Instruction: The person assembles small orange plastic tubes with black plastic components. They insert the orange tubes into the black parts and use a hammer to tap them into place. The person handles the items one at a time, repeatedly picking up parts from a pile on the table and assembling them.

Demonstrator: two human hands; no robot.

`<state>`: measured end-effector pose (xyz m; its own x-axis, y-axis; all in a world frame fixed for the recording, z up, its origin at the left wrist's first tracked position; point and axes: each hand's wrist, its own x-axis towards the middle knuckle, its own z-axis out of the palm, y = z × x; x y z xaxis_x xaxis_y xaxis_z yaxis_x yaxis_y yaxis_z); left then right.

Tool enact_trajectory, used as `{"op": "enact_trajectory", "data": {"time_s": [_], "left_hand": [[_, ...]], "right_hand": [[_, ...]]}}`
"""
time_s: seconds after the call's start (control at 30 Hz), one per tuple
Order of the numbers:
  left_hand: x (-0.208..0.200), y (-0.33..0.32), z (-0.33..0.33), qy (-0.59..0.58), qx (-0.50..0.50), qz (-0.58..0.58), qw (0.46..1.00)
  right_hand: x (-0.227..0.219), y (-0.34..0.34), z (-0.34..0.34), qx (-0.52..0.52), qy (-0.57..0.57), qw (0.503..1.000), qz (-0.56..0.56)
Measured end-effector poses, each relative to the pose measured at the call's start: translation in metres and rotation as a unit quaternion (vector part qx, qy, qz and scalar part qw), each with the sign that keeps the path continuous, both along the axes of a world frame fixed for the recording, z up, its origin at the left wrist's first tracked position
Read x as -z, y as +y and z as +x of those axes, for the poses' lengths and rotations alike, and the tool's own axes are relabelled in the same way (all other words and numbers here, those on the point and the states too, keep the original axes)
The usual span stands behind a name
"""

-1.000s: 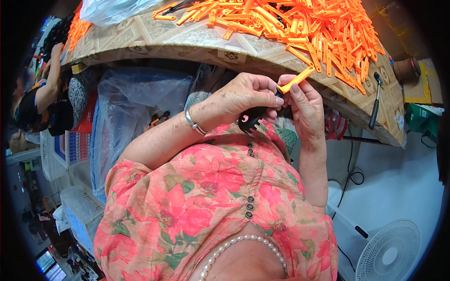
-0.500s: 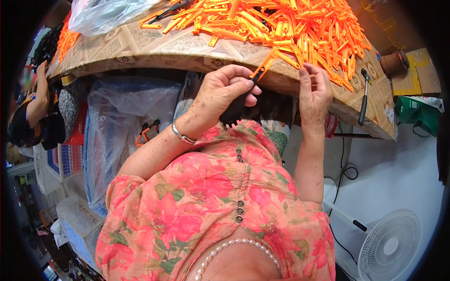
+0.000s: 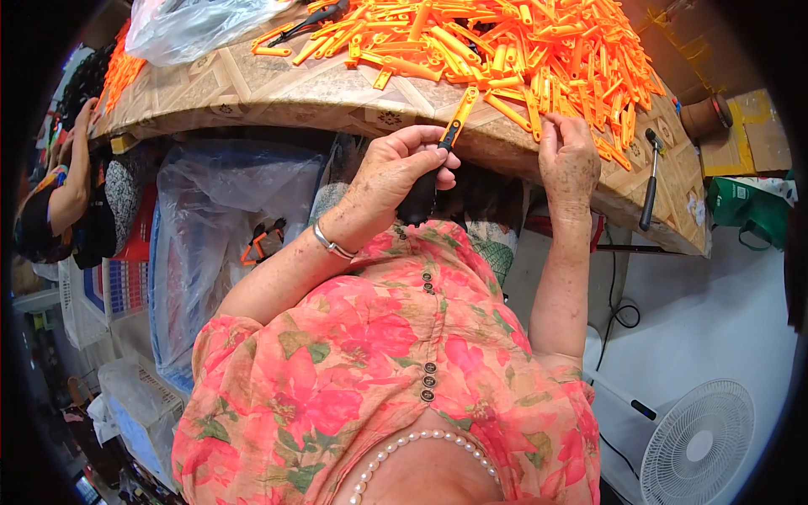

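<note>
My left hand [image 3: 404, 168] is closed on a black plastic piece [image 3: 420, 202], broad at its lower part. A long orange plastic strip [image 3: 462, 111] lies along its narrow upper end and points up toward the table edge. My right hand [image 3: 569, 164] is at the table's front edge, thumb and forefinger drawn together beside loose orange strips [image 3: 532, 116]; anything between those fingertips is too small to make out. A large heap of orange strips [image 3: 581, 50] spreads over the table [image 3: 328, 93] beyond both hands.
A black-handled tool [image 3: 650, 181] lies on the table's right side. Clear plastic sheeting [image 3: 168, 29] covers the far left. Below stand a plastic-lined blue bin [image 3: 194, 236] and a white fan [image 3: 700, 442]. Another person's arm [image 3: 74, 172] shows at left.
The black piece in my left hand has turned, so its toothed lower edge shows less and the orange strip stands more upright. The fingers of my right hand have drawn closer together.
</note>
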<state>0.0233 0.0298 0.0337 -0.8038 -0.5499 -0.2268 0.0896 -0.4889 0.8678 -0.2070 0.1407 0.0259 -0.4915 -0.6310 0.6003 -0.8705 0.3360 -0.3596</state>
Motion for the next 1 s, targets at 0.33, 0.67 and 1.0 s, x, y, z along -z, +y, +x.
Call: {"op": "enact_trajectory", "data": {"time_s": [0.33, 0.67, 1.0], "left_hand": [[0.006, 0.002, -0.002, 0.012, -0.015, 0.014, 1.000], [0.003, 0.002, -0.004, -0.011, 0.025, -0.093, 0.995], [0.004, 0.003, -0.006, -0.082, 0.127, -0.174, 0.973]], "right_hand": [[-0.002, 0.009, -0.023, 0.075, -0.024, 0.995, 0.060], [-0.008, 0.024, 0.010, -0.077, -0.288, 0.947, -0.117], [-0.036, 0.044, 0.067, -0.218, -0.118, 0.966, 0.072]]}}
